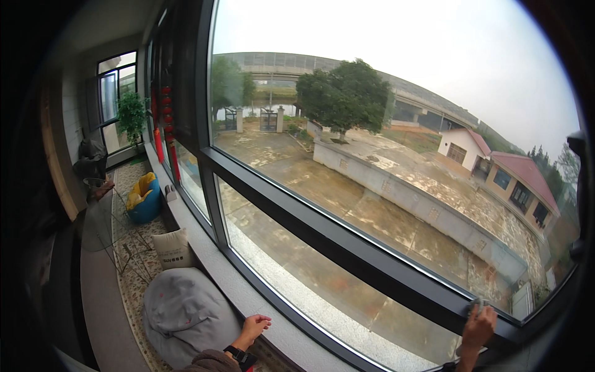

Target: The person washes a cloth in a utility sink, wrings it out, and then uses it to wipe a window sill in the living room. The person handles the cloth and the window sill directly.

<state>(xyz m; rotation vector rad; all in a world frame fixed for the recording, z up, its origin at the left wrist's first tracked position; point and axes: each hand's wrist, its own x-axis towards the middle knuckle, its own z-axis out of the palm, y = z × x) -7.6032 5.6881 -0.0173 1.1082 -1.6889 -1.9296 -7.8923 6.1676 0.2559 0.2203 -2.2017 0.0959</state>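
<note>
A: Right hand [478, 325]?
B: Small grey cloth [476, 305] is pinched under the fingers against the dark window frame [347, 248]. Judged soft, light; best bunched.
A: Left hand [255, 325]?
B: Fingers loosely curled, rested on the pale sill [248, 297].

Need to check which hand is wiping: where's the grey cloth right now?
In the head view, low right: the grey cloth is under the right hand, pressed on the dark window frame bar.

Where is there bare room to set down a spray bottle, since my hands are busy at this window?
The pale stone windowsill is bare between the cream square cushion and the left hand. The patterned floor beside it is crowded: grey beanbag, blue-and-yellow seat. The right hand presses a cloth on the black frame.
</note>
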